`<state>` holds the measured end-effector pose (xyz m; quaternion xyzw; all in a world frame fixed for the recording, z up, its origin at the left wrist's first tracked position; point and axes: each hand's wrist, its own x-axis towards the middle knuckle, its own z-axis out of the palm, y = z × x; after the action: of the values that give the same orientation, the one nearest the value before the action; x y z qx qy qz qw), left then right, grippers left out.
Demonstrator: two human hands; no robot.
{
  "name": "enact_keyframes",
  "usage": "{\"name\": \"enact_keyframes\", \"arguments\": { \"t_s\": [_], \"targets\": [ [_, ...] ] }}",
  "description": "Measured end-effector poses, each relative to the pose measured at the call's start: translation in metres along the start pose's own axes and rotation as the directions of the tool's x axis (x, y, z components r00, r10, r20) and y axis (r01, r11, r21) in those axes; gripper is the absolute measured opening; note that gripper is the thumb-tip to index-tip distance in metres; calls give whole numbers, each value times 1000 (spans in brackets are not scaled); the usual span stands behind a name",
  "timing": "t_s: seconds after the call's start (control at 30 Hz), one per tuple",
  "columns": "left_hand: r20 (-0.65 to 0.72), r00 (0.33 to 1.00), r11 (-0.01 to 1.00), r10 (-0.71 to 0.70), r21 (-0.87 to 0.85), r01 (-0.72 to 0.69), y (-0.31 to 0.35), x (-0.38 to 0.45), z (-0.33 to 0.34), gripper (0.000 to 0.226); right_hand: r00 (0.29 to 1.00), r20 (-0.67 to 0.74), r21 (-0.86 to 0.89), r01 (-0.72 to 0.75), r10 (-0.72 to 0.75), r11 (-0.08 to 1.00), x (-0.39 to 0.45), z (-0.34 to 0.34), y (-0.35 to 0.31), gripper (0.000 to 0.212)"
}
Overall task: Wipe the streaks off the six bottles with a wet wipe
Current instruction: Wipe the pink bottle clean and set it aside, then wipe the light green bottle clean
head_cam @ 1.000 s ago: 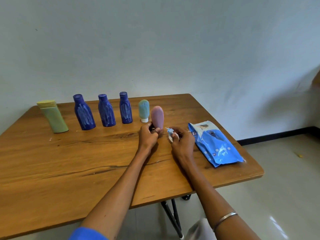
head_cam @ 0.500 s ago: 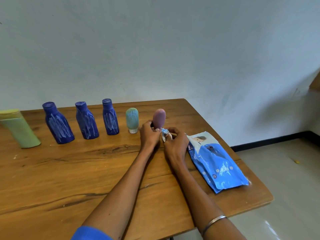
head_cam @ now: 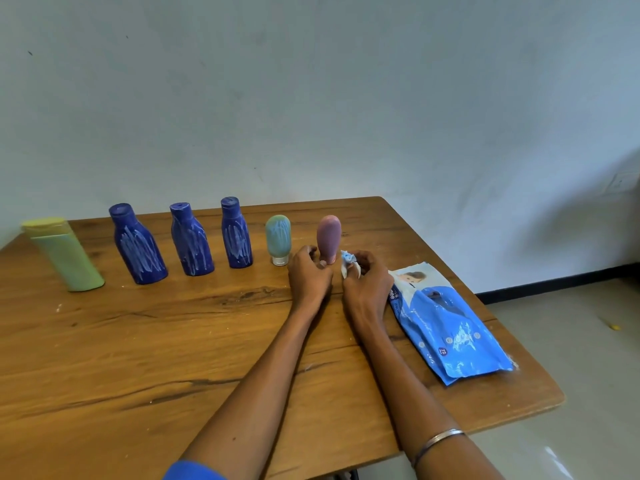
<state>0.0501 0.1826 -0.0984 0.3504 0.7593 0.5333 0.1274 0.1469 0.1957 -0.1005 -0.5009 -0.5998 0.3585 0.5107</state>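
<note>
Six bottles stand in a row along the table's far side. A pale green bottle leans at the left. Three dark blue bottles carry white streaks, as does a small teal tube. The pink tube stands upright on its cap with no streaks showing on the side I see. My left hand holds the pink tube at its base. My right hand pinches a crumpled, blue-stained wet wipe just right of that tube.
A blue pack of wet wipes lies flat near the right edge of the wooden table. A plain wall rises behind the bottles. The tiled floor lies beyond the table's right edge.
The pink tube went from tilted to upright in my left hand. My right hand brought the wipe close beside it. The head camera shifted, so the row sits differently in view.
</note>
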Motion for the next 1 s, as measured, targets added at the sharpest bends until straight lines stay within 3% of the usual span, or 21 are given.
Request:
{"name": "enact_keyframes", "arguments": {
  "t_s": [0.2,0.4,0.7,1.0],
  "targets": [
    [-157,984,996,-82,32,89,-5,-26,-31,18,988,127,-25,93,-90,995,-9,-2,-5,29],
    [-264,955,991,-134,-12,135,-18,-18,-72,16,945,240,-71,246,-223,967,-14,-2,-7,26],
    [-135,990,997,-48,55,56,-36,9,-76,49,856,385,-63,397,-344,916,-22,4,-16,36],
    [-83,996,990,-30,133,41,-35,25,-65,50,828,412,-76,449,-382,890,-20,4,-19,28]
  ]
}}
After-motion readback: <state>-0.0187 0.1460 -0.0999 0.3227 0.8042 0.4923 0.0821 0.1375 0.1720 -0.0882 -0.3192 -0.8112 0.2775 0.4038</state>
